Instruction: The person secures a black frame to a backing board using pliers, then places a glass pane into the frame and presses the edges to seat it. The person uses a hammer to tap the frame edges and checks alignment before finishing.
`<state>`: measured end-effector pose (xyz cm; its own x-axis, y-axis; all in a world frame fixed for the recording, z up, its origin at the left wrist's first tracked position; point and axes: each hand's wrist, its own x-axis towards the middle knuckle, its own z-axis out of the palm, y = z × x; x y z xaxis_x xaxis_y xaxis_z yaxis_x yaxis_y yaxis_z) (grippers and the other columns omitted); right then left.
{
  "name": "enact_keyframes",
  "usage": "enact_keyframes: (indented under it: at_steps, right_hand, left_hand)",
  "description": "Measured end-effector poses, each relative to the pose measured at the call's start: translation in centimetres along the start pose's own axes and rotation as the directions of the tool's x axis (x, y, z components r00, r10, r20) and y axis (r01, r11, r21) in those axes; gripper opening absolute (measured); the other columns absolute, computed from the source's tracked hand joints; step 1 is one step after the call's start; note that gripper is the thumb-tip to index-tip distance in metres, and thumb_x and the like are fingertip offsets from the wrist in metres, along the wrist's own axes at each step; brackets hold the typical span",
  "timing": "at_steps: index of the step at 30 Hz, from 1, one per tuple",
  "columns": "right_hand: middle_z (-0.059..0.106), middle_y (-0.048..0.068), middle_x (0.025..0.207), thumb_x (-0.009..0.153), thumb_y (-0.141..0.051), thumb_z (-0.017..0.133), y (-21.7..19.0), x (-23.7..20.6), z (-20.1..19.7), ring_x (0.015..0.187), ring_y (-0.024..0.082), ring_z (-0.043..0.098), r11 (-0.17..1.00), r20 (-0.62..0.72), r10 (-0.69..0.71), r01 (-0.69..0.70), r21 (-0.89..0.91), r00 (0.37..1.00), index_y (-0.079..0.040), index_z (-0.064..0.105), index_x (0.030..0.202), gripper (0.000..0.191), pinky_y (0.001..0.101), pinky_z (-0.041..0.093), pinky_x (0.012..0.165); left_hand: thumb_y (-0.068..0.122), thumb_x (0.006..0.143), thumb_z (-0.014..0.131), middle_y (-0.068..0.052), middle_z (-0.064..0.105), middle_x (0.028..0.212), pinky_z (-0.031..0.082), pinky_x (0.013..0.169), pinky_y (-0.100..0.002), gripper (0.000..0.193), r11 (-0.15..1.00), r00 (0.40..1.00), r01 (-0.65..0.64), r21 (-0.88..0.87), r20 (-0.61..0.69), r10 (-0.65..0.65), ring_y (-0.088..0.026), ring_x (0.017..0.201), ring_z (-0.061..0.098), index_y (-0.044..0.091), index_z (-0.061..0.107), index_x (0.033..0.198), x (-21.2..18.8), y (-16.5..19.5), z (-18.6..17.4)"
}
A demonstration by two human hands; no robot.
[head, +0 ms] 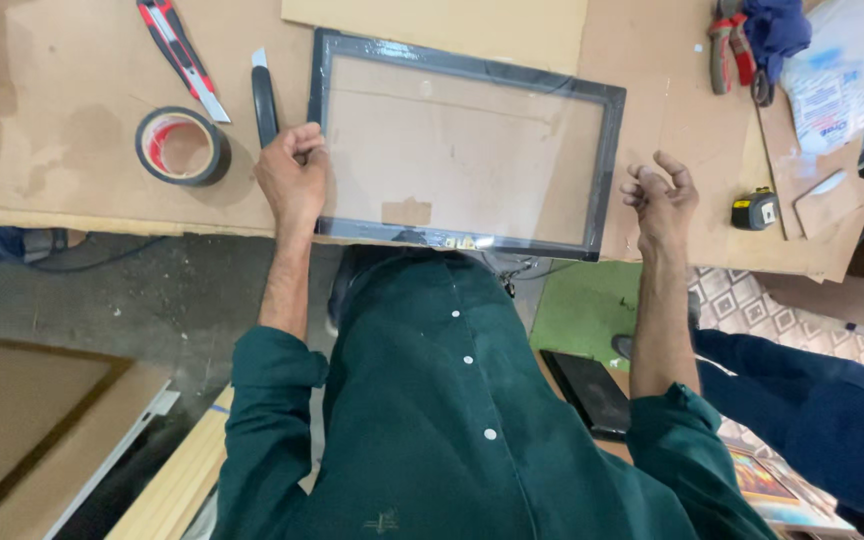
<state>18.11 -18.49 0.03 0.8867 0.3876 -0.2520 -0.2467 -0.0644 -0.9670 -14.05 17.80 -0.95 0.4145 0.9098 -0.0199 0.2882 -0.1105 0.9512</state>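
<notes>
Cardboard-topped workbench [72, 150]: left hand [292, 178] gripping dark glazed frame [464, 150] edge near tape roll [182, 146]; right hand [660, 195] loosely curled, empty.

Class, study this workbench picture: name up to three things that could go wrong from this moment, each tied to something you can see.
1. The black-edged glass panel reaches the table's near edge, and only the left hand grips it; it might slide off.
2. The right hand is off the panel, so that side could shift.
3. The red utility knife and black knife lie beside the left hand; a careless reach might meet a blade.
</notes>
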Motion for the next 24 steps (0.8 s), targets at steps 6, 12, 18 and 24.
enact_keyframes:
  at_steps: [6, 12, 18, 24]
  right_hand:
    - [0.075, 0.014, 0.103, 0.102, -0.003, 0.069, 2.8, 0.8, 0.1, 0.074, 0.017, 0.071, 0.995, -0.075, 0.100, -0.102, -0.023, 0.992, 0.003, 0.051, 0.141, 0.044, 0.0259, 0.056, 0.061]
    - [0.076, 0.012, 0.097, 0.101, -0.004, 0.071, 3.9, 0.5, -0.3, 0.073, 0.015, 0.071, 0.991, -0.102, 0.066, -0.077, -0.105, 0.993, 0.003, 0.056, 0.138, 0.041, 0.0243, 0.053, 0.058]
    - [0.075, 0.011, 0.095, 0.100, -0.005, 0.072, 4.6, -0.1, -1.0, 0.072, 0.014, 0.069, 0.990, -0.127, 0.069, -0.084, -0.112, 0.989, 0.003, 0.057, 0.140, 0.043, 0.0238, 0.052, 0.056]
    - [0.078, 0.012, 0.097, 0.097, -0.004, 0.072, 4.8, -0.7, -0.6, 0.073, 0.015, 0.072, 0.992, -0.155, 0.096, -0.108, -0.068, 0.983, 0.003, 0.055, 0.136, 0.044, 0.0244, 0.055, 0.055]
  left_hand:
    - [-0.008, 0.083, 0.073, -0.012, 0.078, 0.094, 0.060, 0.079, -0.025, 0.024, 0.996, 0.996, 0.086, -0.037, -0.035, -0.087, -0.014, 0.086, 0.076, -0.007, 0.071, 0.106, 0.1, -0.7, 0.9]
    - [-0.006, 0.083, 0.078, -0.011, 0.077, 0.095, 0.060, 0.079, -0.024, 0.021, 0.979, 0.986, 0.158, -0.131, -0.029, -0.163, -0.013, 0.086, 0.076, -0.007, 0.071, 0.103, 0.0, -0.8, 0.9]
    - [-0.003, 0.088, 0.080, -0.012, 0.078, 0.096, 0.059, 0.081, -0.029, 0.017, 0.995, 0.990, -0.027, 0.096, -0.132, 0.039, -0.017, 0.088, 0.076, -0.006, 0.072, 0.103, -0.1, -0.8, -0.2]
    - [0.001, 0.100, 0.071, -0.013, 0.075, 0.109, 0.059, 0.085, -0.032, 0.014, 0.996, 0.998, -0.025, 0.091, -0.059, 0.031, -0.022, 0.098, 0.074, -0.003, 0.072, 0.114, -6.5, -2.0, -5.1]
